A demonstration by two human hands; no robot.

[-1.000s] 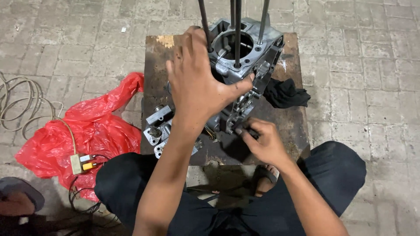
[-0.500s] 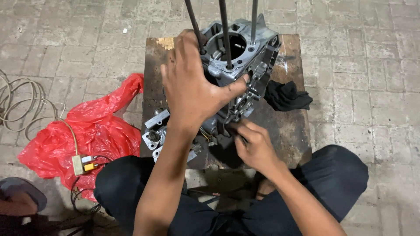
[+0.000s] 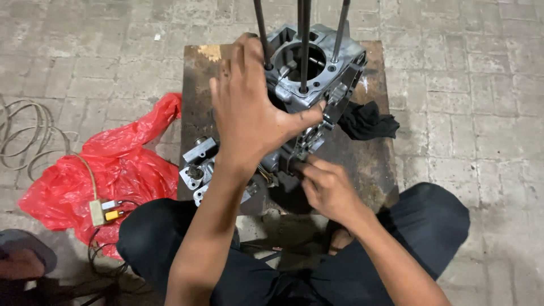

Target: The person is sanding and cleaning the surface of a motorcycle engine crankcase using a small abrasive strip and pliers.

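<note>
A grey metal engine block [image 3: 317,68] with several long upright studs stands on a worn wooden board [image 3: 368,158]. My left hand [image 3: 249,113] lies over the block's near left side, fingers spread across its top, thumb hooked on the casing edge. My right hand [image 3: 328,190] is lower at the block's front, fingertips pinched on a small dark part against the casing. A smaller grey metal casting [image 3: 198,167] sits at the board's left edge, partly hidden by my left forearm.
A crumpled red plastic bag [image 3: 113,170] lies on the paved floor to the left, with a small connector and wires [image 3: 105,212] on it. A coiled cable [image 3: 22,136] is further left. A black rag [image 3: 368,122] rests on the board's right side.
The view shifted slightly. My right hand moved up and left, closer to the block's lower front. My left hand stays pressed on the block.
</note>
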